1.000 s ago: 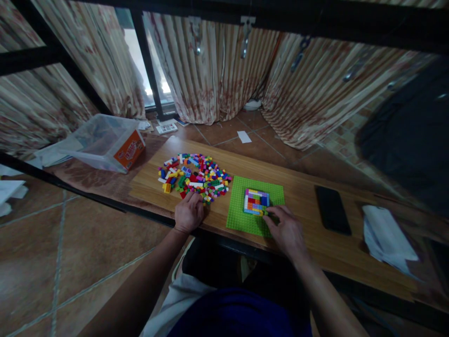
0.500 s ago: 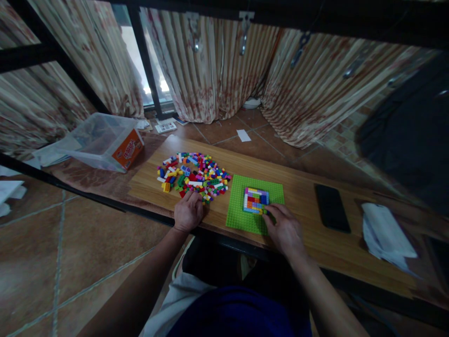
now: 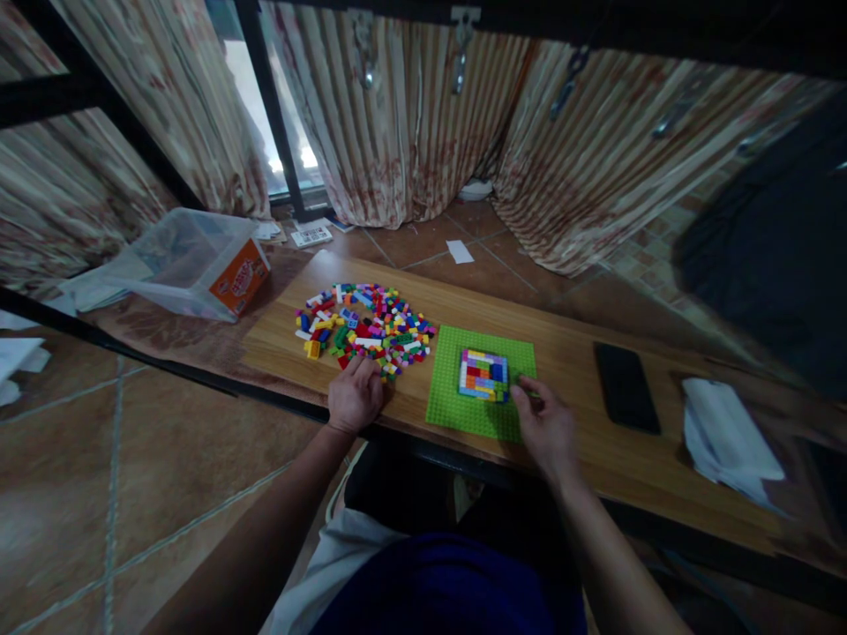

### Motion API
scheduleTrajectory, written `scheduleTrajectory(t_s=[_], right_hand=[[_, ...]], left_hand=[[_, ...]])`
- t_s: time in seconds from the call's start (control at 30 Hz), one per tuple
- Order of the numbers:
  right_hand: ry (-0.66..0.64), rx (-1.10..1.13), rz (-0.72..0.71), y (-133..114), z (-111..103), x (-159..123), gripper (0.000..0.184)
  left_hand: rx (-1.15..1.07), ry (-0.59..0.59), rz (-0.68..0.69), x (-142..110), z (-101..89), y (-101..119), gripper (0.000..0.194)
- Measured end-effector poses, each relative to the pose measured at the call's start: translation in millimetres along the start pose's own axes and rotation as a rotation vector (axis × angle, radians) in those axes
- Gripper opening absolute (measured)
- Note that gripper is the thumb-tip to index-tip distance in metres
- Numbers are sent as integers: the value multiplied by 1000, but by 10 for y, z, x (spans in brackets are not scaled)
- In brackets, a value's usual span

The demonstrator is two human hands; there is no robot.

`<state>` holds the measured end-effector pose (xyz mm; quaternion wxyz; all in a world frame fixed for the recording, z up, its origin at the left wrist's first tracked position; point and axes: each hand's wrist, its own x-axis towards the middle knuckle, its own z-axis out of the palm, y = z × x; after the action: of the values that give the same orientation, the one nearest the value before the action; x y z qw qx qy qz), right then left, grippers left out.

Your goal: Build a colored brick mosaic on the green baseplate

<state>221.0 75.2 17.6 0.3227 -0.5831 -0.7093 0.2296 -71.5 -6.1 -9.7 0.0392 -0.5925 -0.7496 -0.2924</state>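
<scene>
My right hand [image 3: 548,428] hovers just right of a small square of coloured toy bricks [image 3: 483,376], its thumb and forefinger slightly apart and nothing visible between them. That brick square is walled in white, blue and yellow and stands on a green studded baseplate [image 3: 443,407]. By the near edge of a loose brick pile [image 3: 371,326], my left hand [image 3: 356,394] rests on the wooden board with its fingers curled in. Whatever lies under those fingertips is hidden.
A wooden board [image 3: 569,357] carries everything. To the right lie a black phone [image 3: 626,388] and a white packet [image 3: 731,432]. A clear plastic bin [image 3: 191,269] with an orange label sits at the left. Patterned curtains [image 3: 410,132] hang behind.
My right hand has drawn back a little to the right, off the brick square's lower right corner. Yellow and dark bricks now show along its near edge. The left hand stays put.
</scene>
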Motion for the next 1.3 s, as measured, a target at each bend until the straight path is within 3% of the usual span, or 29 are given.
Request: scheduleTrajectory(t_s=[0.73,1.03,1.17,1.3], right_hand=[[31,-93,-69,-33,172,0,48],[87,-51,-48,45,100,-25,49],[142,8,-55,-111,76,-87,43],[74,78,-196,-424,170,-163,32]], left_hand=[[3,-26,-35,4,-11,14,17],[21,-18,-10,7,-5,17,18],[9,-6,-10,-12,-7,18,18],[-27,-14,-17,-27,-14,16,17]])
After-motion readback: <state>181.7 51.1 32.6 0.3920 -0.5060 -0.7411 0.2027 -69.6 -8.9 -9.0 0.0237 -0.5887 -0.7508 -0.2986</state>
